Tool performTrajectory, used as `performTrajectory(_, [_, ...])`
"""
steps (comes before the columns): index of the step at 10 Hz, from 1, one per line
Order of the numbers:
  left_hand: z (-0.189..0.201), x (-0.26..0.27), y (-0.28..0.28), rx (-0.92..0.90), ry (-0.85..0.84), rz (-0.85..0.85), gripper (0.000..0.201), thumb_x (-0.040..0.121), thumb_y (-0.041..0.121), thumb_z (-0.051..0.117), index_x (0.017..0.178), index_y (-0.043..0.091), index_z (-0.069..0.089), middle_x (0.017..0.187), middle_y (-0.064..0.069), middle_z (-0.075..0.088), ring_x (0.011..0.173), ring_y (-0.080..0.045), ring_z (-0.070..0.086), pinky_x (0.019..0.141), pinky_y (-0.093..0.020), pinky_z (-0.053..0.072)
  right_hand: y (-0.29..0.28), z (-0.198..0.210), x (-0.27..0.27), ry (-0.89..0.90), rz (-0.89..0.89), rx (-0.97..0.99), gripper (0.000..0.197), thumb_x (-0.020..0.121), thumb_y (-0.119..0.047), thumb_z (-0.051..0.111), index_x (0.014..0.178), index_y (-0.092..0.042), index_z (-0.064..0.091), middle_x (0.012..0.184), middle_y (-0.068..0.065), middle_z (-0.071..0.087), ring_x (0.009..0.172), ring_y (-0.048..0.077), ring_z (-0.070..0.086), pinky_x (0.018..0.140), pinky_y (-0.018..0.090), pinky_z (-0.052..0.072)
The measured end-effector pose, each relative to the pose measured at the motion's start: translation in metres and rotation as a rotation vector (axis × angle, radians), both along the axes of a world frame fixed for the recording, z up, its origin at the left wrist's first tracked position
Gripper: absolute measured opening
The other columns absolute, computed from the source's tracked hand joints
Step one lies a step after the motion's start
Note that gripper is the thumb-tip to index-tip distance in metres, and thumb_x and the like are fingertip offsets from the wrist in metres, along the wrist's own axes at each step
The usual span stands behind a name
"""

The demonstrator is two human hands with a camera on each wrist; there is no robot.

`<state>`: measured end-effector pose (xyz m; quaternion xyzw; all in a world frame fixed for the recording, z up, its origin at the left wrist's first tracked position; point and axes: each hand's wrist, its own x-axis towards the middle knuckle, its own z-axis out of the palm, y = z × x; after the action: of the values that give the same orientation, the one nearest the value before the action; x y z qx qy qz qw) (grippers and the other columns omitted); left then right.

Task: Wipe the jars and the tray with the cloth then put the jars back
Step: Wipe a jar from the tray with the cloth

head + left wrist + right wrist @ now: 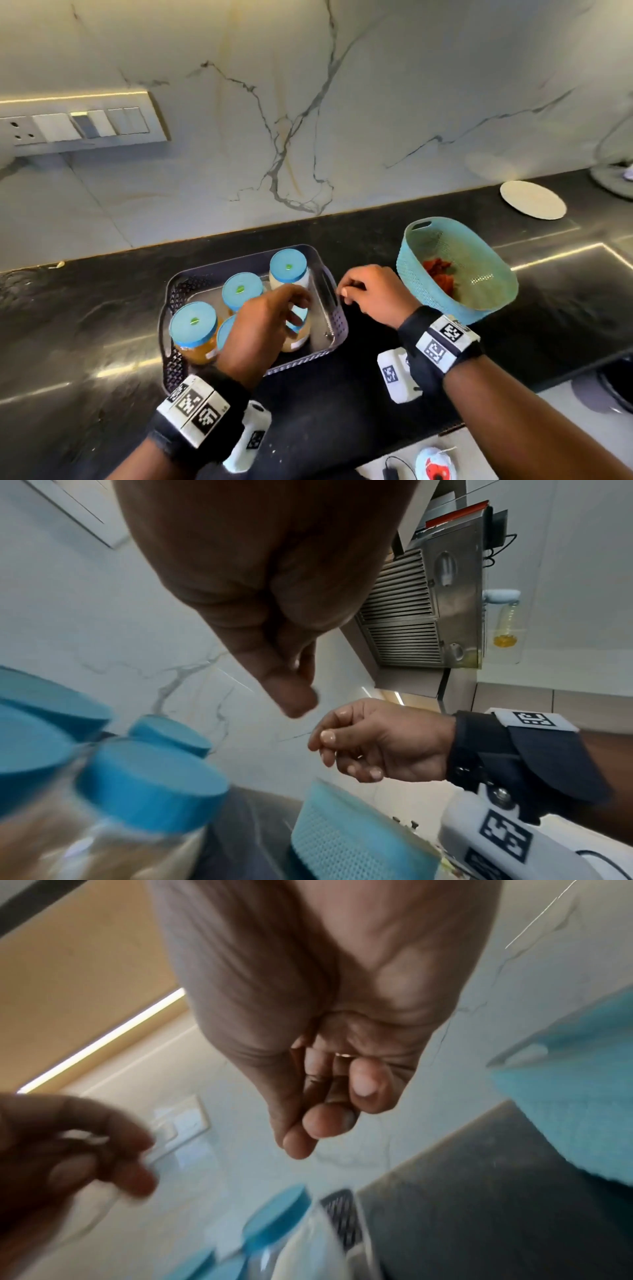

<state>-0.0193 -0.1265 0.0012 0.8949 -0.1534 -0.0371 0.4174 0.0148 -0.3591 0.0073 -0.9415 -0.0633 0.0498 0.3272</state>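
A purple perforated tray (178, 294) on the black counter holds several glass jars with blue lids (193, 322). My left hand (298, 305) hovers over the tray's right side, above a cream-filled jar (296, 337). In the left wrist view its fingers (294, 696) are loosely curled with nothing in them, and a blue-lidded jar (150, 785) sits below. My right hand (346, 291) floats just right of the tray's rim, fingers curled into the palm (325, 1118), holding nothing. The red cloth (438, 274) lies in the teal basket (479, 240).
The teal basket stands tilted just right of the tray. A white plate (532, 199) lies at the back right by the marble wall. A switch panel (82, 123) is on the wall at left. The counter's front edge runs under my right forearm.
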Motion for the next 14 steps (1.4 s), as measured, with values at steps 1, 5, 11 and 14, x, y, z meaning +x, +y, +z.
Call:
performTrajectory(1, [0.015,0.021,-0.044,-0.028,-0.001,-0.035,0.03,0.1,0.004,0.063,0.103,0.033,0.068,0.087,0.009,0.075,0.046,0.005,0.059,0.049,-0.01,0.043,-0.054,0.029,0.029,-0.043,-0.081,-0.044,0.015,0.086,-0.023,0.075,0.073,-0.016,0.072,0.064,-0.003,0.072,0.055,0.0,0.061,0.06,0.024,0.048])
performTrajectory(5, [0.027,0.076,-0.134,0.128,-0.02,-0.145,0.013,0.098,0.039,0.069,0.089,0.029,0.07,0.065,0.034,0.063,0.051,-0.009,0.065,0.054,-0.016,0.044,-0.197,0.026,0.117,0.361,0.271,-0.925,0.047,0.081,-0.022,0.079,0.126,-0.022,0.065,0.121,0.001,0.067,0.113,0.025,0.063,0.081,0.025,0.044])
performTrajectory(11, [0.058,0.077,-0.058,-0.057,-0.037,0.244,0.008,0.096,0.034,0.072,0.091,0.03,0.075,0.062,0.007,0.072,0.048,-0.005,0.053,0.055,-0.032,0.046,-0.202,-0.067,0.12,0.417,0.56,-1.104,0.013,0.093,-0.028,0.064,0.083,-0.033,0.057,0.089,-0.004,0.066,0.085,0.019,0.069,0.076,0.032,0.056])
performTrajectory(14, [0.049,0.033,0.043,0.003,-0.1,0.52,0.016,0.102,0.016,0.064,0.109,0.019,0.078,0.095,0.004,0.078,0.089,-0.014,0.071,0.085,-0.039,0.057,-0.206,-0.025,0.13,0.315,0.311,-1.088,0.009,0.078,-0.023,0.062,0.069,-0.024,0.061,0.071,-0.005,0.064,0.07,0.011,0.061,0.066,0.03,0.053])
